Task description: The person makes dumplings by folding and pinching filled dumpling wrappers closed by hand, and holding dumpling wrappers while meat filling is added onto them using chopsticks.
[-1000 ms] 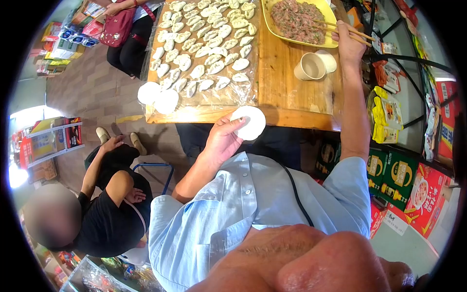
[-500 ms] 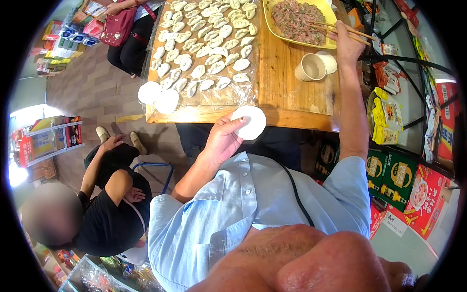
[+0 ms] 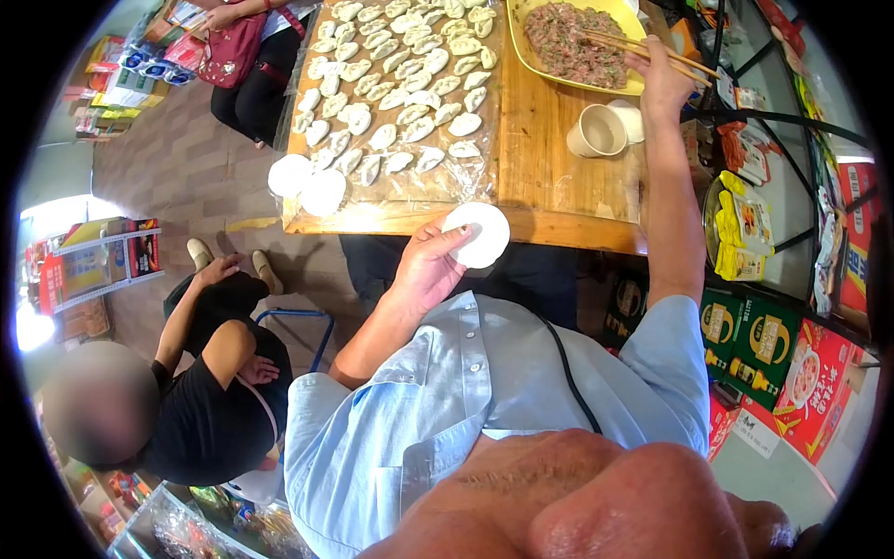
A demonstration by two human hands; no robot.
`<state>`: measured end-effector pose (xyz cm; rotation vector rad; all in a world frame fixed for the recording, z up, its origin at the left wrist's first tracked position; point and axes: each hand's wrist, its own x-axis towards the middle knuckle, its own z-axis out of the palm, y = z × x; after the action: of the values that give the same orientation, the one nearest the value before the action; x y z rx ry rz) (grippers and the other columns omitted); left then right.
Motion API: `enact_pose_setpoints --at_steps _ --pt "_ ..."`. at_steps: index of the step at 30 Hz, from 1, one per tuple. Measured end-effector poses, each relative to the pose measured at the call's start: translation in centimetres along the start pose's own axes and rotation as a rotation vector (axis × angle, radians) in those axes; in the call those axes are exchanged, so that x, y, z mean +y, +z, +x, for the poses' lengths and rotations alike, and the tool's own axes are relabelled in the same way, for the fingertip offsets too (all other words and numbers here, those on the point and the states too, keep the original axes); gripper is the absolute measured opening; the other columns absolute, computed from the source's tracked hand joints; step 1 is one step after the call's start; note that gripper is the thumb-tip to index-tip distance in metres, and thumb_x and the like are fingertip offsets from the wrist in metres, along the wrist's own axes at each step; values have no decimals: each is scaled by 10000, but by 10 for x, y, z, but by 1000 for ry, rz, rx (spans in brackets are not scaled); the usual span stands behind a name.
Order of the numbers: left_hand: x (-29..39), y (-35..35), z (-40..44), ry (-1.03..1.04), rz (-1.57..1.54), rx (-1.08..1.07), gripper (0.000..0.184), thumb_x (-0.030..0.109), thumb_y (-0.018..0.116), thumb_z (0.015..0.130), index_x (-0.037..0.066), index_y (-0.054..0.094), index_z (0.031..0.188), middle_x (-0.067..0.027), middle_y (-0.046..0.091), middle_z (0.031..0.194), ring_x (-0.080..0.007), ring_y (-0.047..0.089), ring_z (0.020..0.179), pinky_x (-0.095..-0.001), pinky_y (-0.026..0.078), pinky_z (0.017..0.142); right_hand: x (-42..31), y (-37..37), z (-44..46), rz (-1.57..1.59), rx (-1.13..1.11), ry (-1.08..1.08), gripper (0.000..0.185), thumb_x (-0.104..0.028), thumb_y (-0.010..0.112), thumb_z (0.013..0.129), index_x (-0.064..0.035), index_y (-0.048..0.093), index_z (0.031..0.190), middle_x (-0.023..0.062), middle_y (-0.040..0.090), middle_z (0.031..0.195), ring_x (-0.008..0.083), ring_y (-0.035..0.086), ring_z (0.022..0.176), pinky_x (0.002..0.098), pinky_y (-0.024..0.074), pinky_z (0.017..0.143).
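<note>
My left hand (image 3: 430,263) pinches a round white dumpling wrapper (image 3: 484,235) just off the table's front edge. At the far right of the table, my right hand (image 3: 663,76) grips a pair of wooden chopsticks (image 3: 615,42). Their tips rest in the minced meat filling (image 3: 573,37) inside a yellow tray (image 3: 515,42). Folded dumplings (image 3: 410,114) lie in many rows on a plastic-covered board. Two stacks of wrappers (image 3: 321,193) sit at its front left corner.
A paper cup (image 3: 596,132) stands near the table's right side, beside another pale cup. Shelves with yellow packets (image 3: 743,228) and boxes (image 3: 759,326) flank my right. A person in black (image 3: 209,410) sits to my left; another with a red bag (image 3: 230,51) is beyond the table's left side.
The chopstick tips have shifted slightly left in the filling, with my right hand following. My left hand holds the wrapper in the same place.
</note>
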<state>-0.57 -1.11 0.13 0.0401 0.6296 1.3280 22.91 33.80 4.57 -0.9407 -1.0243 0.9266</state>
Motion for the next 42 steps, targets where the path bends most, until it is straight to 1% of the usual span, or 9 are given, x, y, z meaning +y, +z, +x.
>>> enact_pose_setpoints --at_steps 8,15,19,21,23,29,31,34,42 --pt "-1 0 0 11 3 0 308 31 618 946 -64 611 1239 -144 701 1144 -231 694 1034 -363 563 929 -7 -4 4 168 -5 25 217 -47 666 899 117 579 1011 209 662 931 308 716 675 375 658 609" --pt "4 6 5 39 16 -27 318 52 615 957 -60 597 1254 -141 694 1164 -226 686 1055 -362 556 941 -22 -12 -1 165 8 74 224 -54 655 913 109 583 1048 193 667 929 310 708 714 367 640 661" --pt "11 14 9 65 18 -20 302 129 589 997 -50 593 1240 -138 685 1181 -228 675 1082 -366 550 954 -33 -19 -4 139 35 84 228 -94 638 940 109 597 1037 194 668 922 310 708 784 368 623 728" --pt "12 18 13 87 20 40 401 274 546 1031 -30 551 1292 -145 652 1246 -265 641 1148 -402 519 1007 -40 -28 -6 279 -27 141 186 -73 633 939 101 611 1002 212 669 921 298 707 718 365 639 672" --pt "15 25 18 111 16 61 519 396 491 1046 -31 499 1339 -146 624 1287 -268 615 1187 -412 510 1016 -63 -26 -26 272 -75 172 242 -136 594 969 100 620 1015 221 668 924 284 690 766 364 607 745" --pt "28 52 18 154 -11 90 562 442 471 1044 -25 483 1355 -150 597 1318 -263 599 1211 -397 497 1048 -115 -19 -120 228 -325 117 295 -152 522 995 123 612 1047 213 663 914 302 680 779 378 592 728" --pt "28 54 19 152 -27 52 566 461 455 1044 -17 485 1345 -152 591 1321 -259 599 1211 -399 497 1053 -115 -21 -144 147 -391 229 286 -130 508 994 126 623 1048 213 667 899 298 680 749 376 589 699" --pt "30 58 19 163 -39 -67 588 475 430 1048 -23 467 1359 -153 595 1311 -260 595 1219 -403 489 1066 -111 -22 -166 230 -551 197 267 -114 515 992 115 644 1038 205 675 871 284 676 709 378 579 663" --pt "31 60 13 175 -82 -19 578 465 384 1063 -37 456 1342 -158 591 1279 -277 591 1220 -432 484 1083 -99 -21 -183 151 -679 202 245 -109 558 980 112 650 1029 195 637 890 292 647 732 409 550 664"
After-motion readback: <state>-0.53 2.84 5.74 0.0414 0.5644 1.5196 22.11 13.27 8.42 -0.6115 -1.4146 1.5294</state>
